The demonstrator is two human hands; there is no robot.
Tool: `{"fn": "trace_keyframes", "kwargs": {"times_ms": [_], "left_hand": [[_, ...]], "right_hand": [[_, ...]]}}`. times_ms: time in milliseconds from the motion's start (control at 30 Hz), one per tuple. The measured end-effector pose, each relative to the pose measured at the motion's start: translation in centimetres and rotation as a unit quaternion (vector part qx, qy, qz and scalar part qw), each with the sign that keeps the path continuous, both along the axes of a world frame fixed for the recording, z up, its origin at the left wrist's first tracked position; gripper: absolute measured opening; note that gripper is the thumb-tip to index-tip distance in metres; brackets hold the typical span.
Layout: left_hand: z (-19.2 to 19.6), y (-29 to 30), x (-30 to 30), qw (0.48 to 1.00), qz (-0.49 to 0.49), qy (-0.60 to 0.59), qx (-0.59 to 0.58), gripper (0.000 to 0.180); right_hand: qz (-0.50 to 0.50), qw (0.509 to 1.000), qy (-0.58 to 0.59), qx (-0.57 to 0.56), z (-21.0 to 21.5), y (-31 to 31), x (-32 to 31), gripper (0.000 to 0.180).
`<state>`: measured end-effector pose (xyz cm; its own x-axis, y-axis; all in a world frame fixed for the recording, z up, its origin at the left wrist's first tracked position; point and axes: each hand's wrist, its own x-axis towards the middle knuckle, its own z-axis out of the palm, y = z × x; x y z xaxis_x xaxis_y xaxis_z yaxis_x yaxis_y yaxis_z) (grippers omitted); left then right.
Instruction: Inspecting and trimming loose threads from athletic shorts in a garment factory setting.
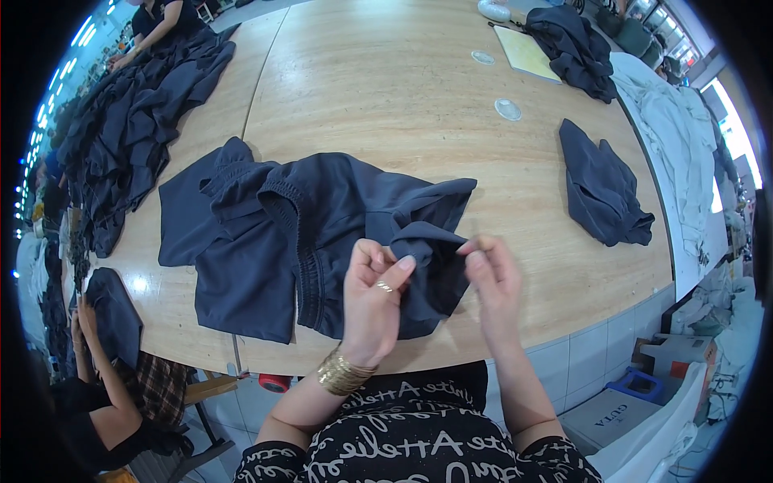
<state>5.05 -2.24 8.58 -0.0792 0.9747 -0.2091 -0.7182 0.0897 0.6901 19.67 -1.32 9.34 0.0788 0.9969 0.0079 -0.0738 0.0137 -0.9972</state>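
A pair of dark blue-grey shorts with a gathered elastic waistband lies in front of me on the wooden table. My left hand, with a ring and a gold bracelet at its wrist, pinches the edge of one leg opening between thumb and fingers. On the other side of that opening, my right hand is closed at the fabric's edge, slightly blurred. The hem between my hands is lifted and folded over. Another pair of dark shorts lies to the left, partly under the first one's waistband.
A big heap of dark garments covers the far left, by another person's arm. A folded dark garment lies right. Beyond it are a yellow pad and more dark cloth. At lower left, someone's hands handle dark fabric.
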Motion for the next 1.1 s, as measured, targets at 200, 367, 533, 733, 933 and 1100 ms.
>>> {"fn": "trace_keyframes", "kwargs": {"times_ms": [200, 367, 533, 733, 933, 1100], "left_hand": [[-1.7, 0.5, -9.6, 0.921, -0.176, 0.346, 0.015, 0.024], [0.7, 3.4, -8.1, 0.751, 0.059, 0.637, 0.164, 0.021], [1.5, 7.4, -1.5, 0.807, -0.172, 0.536, 0.178, 0.015], [2.2, 6.6, -0.4, 0.787, -0.083, 0.577, 0.202, 0.037], [0.9, 6.7, -2.2, 0.740, -0.087, 0.621, 0.242, 0.045], [0.9, 4.5, -1.1, 0.755, -0.063, 0.608, 0.236, 0.037]], "right_hand": [[-0.165, 0.969, -0.184, -0.028, 0.5, 2.1, 7.8, 0.013], [-0.096, 0.934, -0.330, 0.093, -5.3, 6.5, 8.0, 0.031], [-0.008, 0.975, -0.211, 0.064, -7.4, 11.9, 4.6, 0.023], [0.167, 0.980, -0.106, 0.003, 1.5, 9.2, 1.6, 0.014], [0.178, 0.980, 0.033, -0.080, 4.1, 8.0, 1.8, 0.009], [0.189, 0.970, 0.086, -0.128, 4.9, 7.3, 0.6, 0.010]]}}
